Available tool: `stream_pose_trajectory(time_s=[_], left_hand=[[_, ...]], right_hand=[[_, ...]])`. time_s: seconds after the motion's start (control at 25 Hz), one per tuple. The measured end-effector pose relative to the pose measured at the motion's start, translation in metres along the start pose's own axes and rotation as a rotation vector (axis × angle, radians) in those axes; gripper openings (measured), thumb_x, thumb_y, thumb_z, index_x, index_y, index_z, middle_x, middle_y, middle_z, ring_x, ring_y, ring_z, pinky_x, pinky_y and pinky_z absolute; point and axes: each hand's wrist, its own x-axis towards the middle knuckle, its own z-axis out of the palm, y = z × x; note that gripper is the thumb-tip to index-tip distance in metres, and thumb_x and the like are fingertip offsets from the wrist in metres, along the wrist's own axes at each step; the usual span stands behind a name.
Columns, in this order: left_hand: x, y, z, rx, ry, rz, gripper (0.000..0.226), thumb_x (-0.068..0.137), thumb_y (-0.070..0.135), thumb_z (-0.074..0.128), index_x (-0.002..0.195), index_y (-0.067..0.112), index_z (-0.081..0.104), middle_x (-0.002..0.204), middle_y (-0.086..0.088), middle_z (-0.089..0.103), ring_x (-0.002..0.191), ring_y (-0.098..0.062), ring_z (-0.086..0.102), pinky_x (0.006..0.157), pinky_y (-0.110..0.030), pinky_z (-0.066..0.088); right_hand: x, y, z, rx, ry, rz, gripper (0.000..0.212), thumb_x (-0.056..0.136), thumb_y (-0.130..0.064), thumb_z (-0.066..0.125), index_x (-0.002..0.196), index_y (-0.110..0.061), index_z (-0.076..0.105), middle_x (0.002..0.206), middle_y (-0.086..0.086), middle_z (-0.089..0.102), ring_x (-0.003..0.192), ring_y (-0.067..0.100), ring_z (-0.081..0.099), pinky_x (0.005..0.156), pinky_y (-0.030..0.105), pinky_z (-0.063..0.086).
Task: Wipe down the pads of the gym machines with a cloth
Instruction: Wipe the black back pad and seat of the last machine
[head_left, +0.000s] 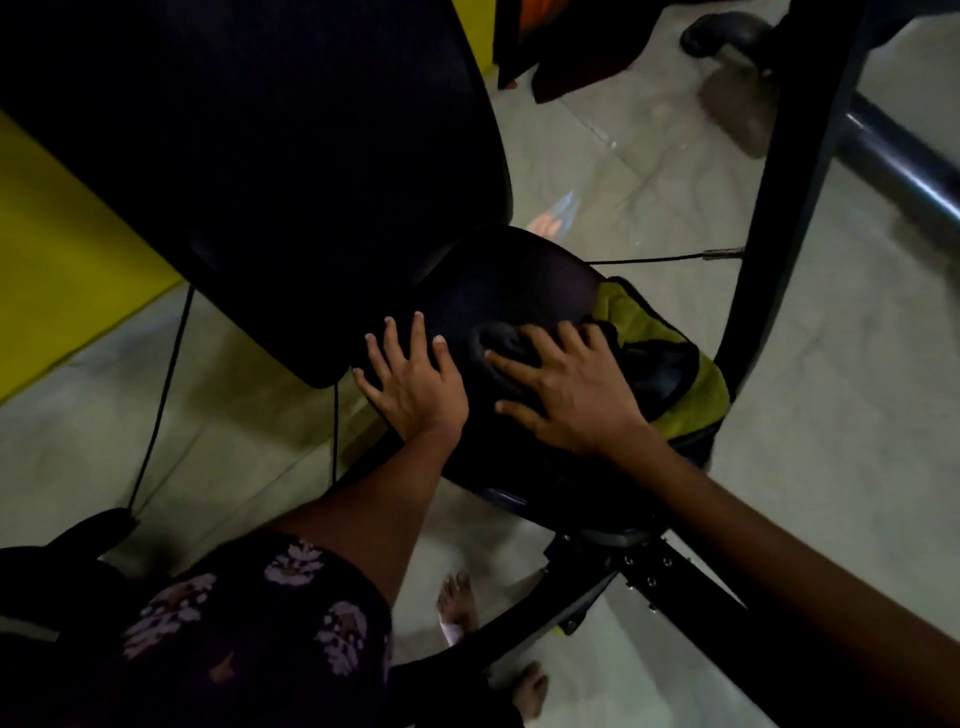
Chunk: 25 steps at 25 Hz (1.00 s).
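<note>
head cam, the only view here: looking down at a black seat pad (498, 291) on a gym machine, with the bigger back pad (260, 156) standing up dark at upper left. lighting is pretty dim so the black stuff blends together.

the left hand (415, 384) is laid flat on the near-left edge of the seat pad, fingers spread and straight, holding nothing, looks like it's just bracing. the right hand (566, 395) is also flat with fingers spread, pressing down on the cloth (670, 358), which is green with a dark side and is bunched over the right side of the seat, partly hanging off the edge. no curl or pinch that i can see, it's palm pressure on the fabric and not a real grab.

so my read: we're mid-wipe on the seat pad. the cloth only covers the right part, and the middle and left of the seat are bare.

next move probably wants the right hand to drag the cloth leftward across the seat while keeping it pressed flat, and the left hand would have to get out of the way. the back pad likely comes after that.

also around: the machine's black frame (779, 208), a thin cable (649, 258), pale floor (857, 415), bare feet below.
</note>
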Motion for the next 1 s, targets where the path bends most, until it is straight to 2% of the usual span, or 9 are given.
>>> stream_pose_trajectory(time_s=[0.16,0.24,0.32,0.48,0.56,0.6,0.68,0.84,1.0], left_hand=[[0.000,0.001,-0.005,0.015,-0.025,0.004,0.045,0.101,0.041,0.031,0.144,0.031,0.034,0.156,0.000,0.022,0.146,-0.022,0.009,0.114,-0.050,0.002],[-0.002,0.001,-0.007,0.010,-0.054,0.019,0.046,0.101,0.041,0.029,0.146,0.031,0.031,0.157,0.000,0.019,0.146,-0.022,0.007,0.114,-0.050,0.001],[0.000,0.000,-0.010,0.006,-0.084,0.028,0.047,0.102,0.041,0.028,0.147,0.030,0.029,0.158,0.000,0.017,0.146,-0.022,0.005,0.114,-0.051,0.000],[-0.002,0.001,-0.018,0.034,-0.160,0.059,0.048,0.102,0.040,0.024,0.149,0.027,0.023,0.159,-0.002,0.010,0.146,-0.024,0.001,0.115,-0.052,-0.001],[0.002,0.002,-0.024,0.041,-0.233,0.084,0.049,0.103,0.038,0.023,0.150,0.024,0.020,0.159,-0.004,0.006,0.146,-0.026,-0.002,0.115,-0.053,-0.002],[0.004,0.003,-0.028,0.041,-0.271,0.082,0.049,0.103,0.036,0.024,0.150,0.022,0.019,0.159,-0.005,0.004,0.146,-0.027,-0.004,0.115,-0.054,-0.003],[0.003,0.011,-0.032,0.059,-0.286,0.055,0.048,0.103,0.031,0.028,0.149,0.018,0.022,0.159,-0.009,0.002,0.146,-0.029,-0.004,0.116,-0.053,-0.003],[-0.040,0.055,-0.012,0.091,-0.128,0.155,0.050,0.098,0.031,0.042,0.144,0.017,0.030,0.159,-0.008,0.002,0.146,-0.027,-0.001,0.114,-0.052,-0.003],[-0.078,0.090,0.011,0.088,-0.204,0.198,0.060,0.097,0.048,0.036,0.150,0.027,0.018,0.160,-0.001,0.002,0.146,-0.023,-0.005,0.108,-0.063,-0.008]], right_hand=[[-0.090,0.002,0.000,0.008,0.065,-0.244,0.051,0.087,-0.053,0.040,0.132,-0.031,0.049,0.129,0.011,0.052,0.102,0.032,0.046,0.084,0.042,0.030],[-0.122,0.022,0.006,0.000,0.127,-0.256,0.052,0.087,-0.051,0.041,0.134,-0.031,0.046,0.131,0.013,0.050,0.102,0.031,0.043,0.082,0.042,0.030],[-0.137,0.045,0.021,0.042,0.196,-0.052,0.051,0.087,-0.050,0.043,0.136,-0.034,0.042,0.129,0.014,0.047,0.099,0.032,0.044,0.078,0.041,0.032],[-0.143,0.025,0.042,0.538,0.516,0.843,0.048,0.089,-0.049,0.049,0.131,-0.028,0.055,0.118,0.019,0.053,0.101,0.036,0.054,0.084,0.042,0.042],[-0.136,-0.012,0.045,0.674,0.645,1.220,0.052,0.088,-0.051,0.044,0.131,-0.025,0.055,0.122,0.018,0.052,0.108,0.033,0.052,0.090,0.039,0.038],[-0.132,-0.034,0.044,0.690,0.672,1.349,0.053,0.088,-0.051,0.042,0.132,-0.024,0.055,0.124,0.018,0.052,0.110,0.033,0.051,0.091,0.038,0.035],[-0.125,-0.083,0.042,0.691,0.692,1.488,0.052,0.090,-0.049,0.043,0.133,-0.021,0.053,0.128,0.020,0.050,0.111,0.035,0.048,0.092,0.038,0.031],[-0.109,-0.152,0.043,0.787,0.612,1.534,0.052,0.096,-0.051,0.032,0.139,-0.022,0.037,0.134,0.025,0.041,0.115,0.032,0.037,0.093,0.037,0.027],[-0.118,-0.112,0.044,0.862,0.757,1.571,0.053,0.092,-0.051,0.038,0.134,-0.022,0.051,0.131,0.021,0.049,0.115,0.036,0.045,0.095,0.043,0.032]])
